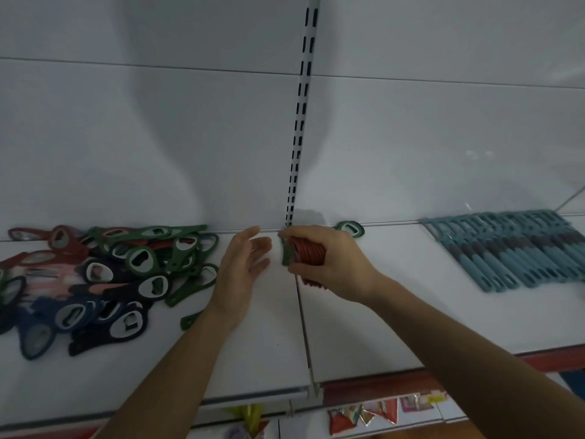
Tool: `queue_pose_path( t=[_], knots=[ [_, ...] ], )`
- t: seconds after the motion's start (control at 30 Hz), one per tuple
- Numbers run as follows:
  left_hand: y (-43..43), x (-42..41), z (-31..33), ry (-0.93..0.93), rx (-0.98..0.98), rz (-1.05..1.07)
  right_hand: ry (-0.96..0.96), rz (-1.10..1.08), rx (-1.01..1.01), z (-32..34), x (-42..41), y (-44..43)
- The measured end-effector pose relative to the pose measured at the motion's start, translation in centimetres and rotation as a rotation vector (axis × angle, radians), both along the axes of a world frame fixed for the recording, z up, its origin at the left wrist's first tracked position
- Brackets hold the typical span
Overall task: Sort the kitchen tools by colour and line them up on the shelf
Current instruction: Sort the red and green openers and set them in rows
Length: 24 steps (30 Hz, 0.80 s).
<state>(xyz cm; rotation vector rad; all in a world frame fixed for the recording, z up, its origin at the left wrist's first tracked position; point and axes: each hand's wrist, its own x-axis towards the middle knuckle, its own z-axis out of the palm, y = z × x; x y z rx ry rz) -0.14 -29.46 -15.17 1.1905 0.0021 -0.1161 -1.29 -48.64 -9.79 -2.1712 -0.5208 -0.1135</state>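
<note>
The right hand [329, 261] has its fingers curled round a stack of red bottle openers [308, 253], which stands on edge on the shelf [380, 312] near the back panel. The left hand [243, 264] hovers beside it, fingers wide and empty. Best to squeeze the stack square while setting it down. There is bare shelf between the mixed pile [104, 274] and the teal row [519, 248].

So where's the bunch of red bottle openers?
Head view, middle of the shelf: the red bunch is gripped in the right hand, just below the slotted upright, with the left hand beside it.
</note>
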Motion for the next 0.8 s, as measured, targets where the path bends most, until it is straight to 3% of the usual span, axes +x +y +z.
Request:
queue_pose_path(
  t=[0.07, 0.17, 0.27, 0.5, 0.67, 0.8],
  knots=[
    [0.1, 0.1, -0.3, 0.005, -0.003, -0.003, -0.121, 0.163, -0.332, 1.1, 0.3, -0.5],
    [0.1, 0.3, -0.6, 0.030, 0.012, 0.011, -0.039, 0.345, -0.889, 1.7, 0.5, -0.1],
    [-0.1, 0.4, -0.6, 0.053, 0.030, 0.011, 0.048, 0.429, -1.101, 1.5, 0.0, 1.0],
    [0.2, 0.4, -0.5, 0.065, 0.006, 0.004, 0.194, 0.471, -0.964, 1.8, 0.8, 1.0],
    [0.1, 0.5, -0.5, 0.053, 0.006, -0.002, 0.170, 0.408, -0.961, 1.3, 0.1, 0.8],
    [0.0, 0.6, -0.8, 0.040, 0.010, -0.014, 0.153, 0.257, -0.725, 0.2, -0.4, -0.5]
  ],
)
